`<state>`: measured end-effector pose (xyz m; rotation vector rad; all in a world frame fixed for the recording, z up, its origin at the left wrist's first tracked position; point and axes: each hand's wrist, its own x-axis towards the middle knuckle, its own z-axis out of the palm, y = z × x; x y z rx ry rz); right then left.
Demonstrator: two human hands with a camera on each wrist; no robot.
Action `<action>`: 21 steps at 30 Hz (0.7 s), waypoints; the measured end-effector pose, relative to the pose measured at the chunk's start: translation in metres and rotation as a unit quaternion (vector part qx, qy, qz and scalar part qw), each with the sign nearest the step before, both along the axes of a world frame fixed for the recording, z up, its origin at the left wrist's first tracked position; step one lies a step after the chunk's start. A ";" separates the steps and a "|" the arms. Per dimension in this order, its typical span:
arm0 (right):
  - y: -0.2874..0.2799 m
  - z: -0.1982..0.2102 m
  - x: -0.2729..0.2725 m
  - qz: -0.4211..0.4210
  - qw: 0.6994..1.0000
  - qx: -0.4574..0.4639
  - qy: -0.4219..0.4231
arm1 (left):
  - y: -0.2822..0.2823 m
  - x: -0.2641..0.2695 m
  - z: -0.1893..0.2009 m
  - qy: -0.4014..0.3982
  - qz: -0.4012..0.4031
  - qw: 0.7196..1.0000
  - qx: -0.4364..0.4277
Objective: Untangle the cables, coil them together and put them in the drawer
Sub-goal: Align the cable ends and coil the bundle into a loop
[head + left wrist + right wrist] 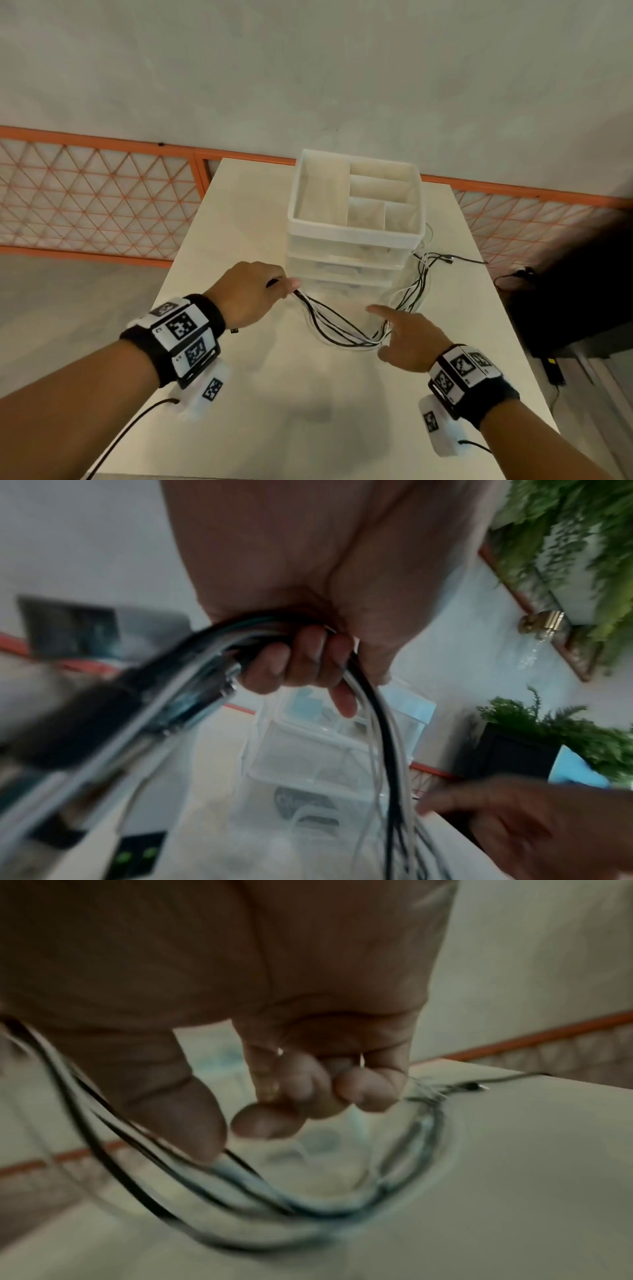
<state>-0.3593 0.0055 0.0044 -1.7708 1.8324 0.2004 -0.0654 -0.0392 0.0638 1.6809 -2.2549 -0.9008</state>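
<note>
A bundle of thin black and white cables (337, 330) sags over the white table (308, 411) between my hands. My left hand (253, 291) grips one end of the bundle in a fist, just left of the drawer unit's front; its curled fingers (301, 664) wrap the cables (387, 750). My right hand (407, 339) holds the bundle lower down between thumb and forefinger, the forefinger stretched out. Its thumb (192, 1118) presses on the cables (274, 1204). Beyond it the cables curve up along the right side of the translucent white drawer unit (352, 236). Its bottom drawer (308, 750) looks pulled out.
The loose cable ends (476, 262) lie on the table right of the unit. An orange lattice fence (102, 198) runs behind the table. A black object (565, 291) stands off the table's right edge. Bare tabletop lies in front of my hands.
</note>
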 end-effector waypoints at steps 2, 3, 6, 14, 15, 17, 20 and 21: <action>-0.002 0.028 0.026 0.050 0.993 -0.085 -0.065 | 0.004 -0.008 0.001 0.017 -0.005 1.000 0.004; -0.003 0.039 0.043 0.075 0.985 -0.116 -0.106 | 0.007 -0.014 0.003 0.047 -0.012 0.999 0.009; -0.007 0.043 0.085 0.090 0.952 -0.159 -0.247 | 0.009 -0.028 0.008 0.205 -0.015 0.977 0.052; -0.020 0.049 0.085 -0.128 0.869 -0.232 -0.417 | 0.019 0.000 -0.029 0.199 0.014 0.979 0.047; -0.018 0.048 0.084 -0.115 0.883 -0.225 -0.396 | 0.020 0.000 -0.029 0.198 0.020 0.979 0.049; -0.015 0.051 0.086 -0.055 0.922 -0.182 -0.338 | 0.020 -0.004 -0.021 0.165 -0.004 0.985 0.043; -0.015 0.060 0.097 0.045 0.944 -0.135 -0.296 | 0.019 -0.009 -0.011 0.093 -0.079 0.992 0.012; -0.014 0.064 0.102 0.055 0.940 -0.145 -0.304 | 0.018 -0.009 -0.007 0.094 -0.088 0.992 0.012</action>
